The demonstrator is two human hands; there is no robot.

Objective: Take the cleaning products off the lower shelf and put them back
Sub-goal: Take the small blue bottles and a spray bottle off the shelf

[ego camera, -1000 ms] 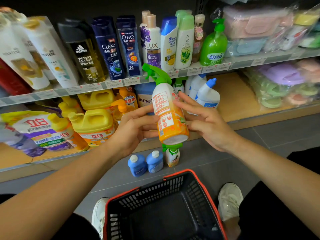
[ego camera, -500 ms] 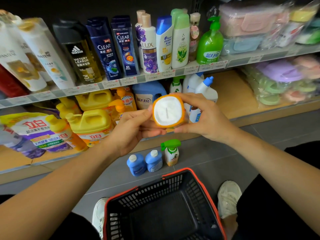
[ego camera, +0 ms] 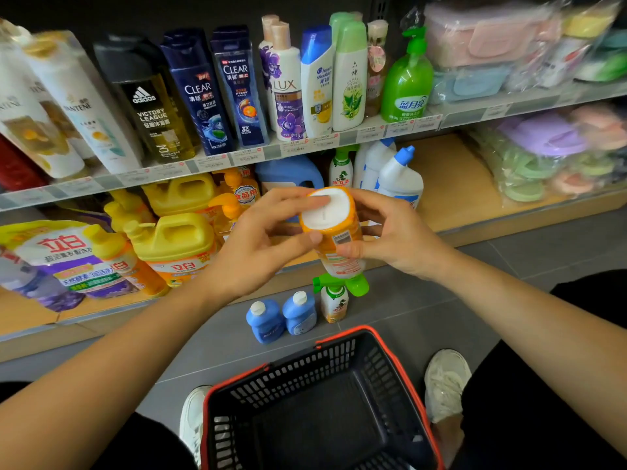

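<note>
Grey tile floor (ego camera: 448, 320), dark back wall (ego camera: 163, 10), wood lower shelf (ego camera: 456, 188) w/ price-tag rail (ego camera: 237, 158) above.

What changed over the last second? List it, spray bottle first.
The orange plastic spray bottle was flipped from upright to upside down: its green trigger head now points at the floor, white base up. The right hand, earlier open against it, now grips it alongside the left hand. The black red-rimmed basket and the three small bottles on the floor stayed put.

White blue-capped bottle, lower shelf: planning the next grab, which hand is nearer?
Right: right hand just in front of the blue-capped bottle; left hand farther left, beyond the spray bottle.
</note>
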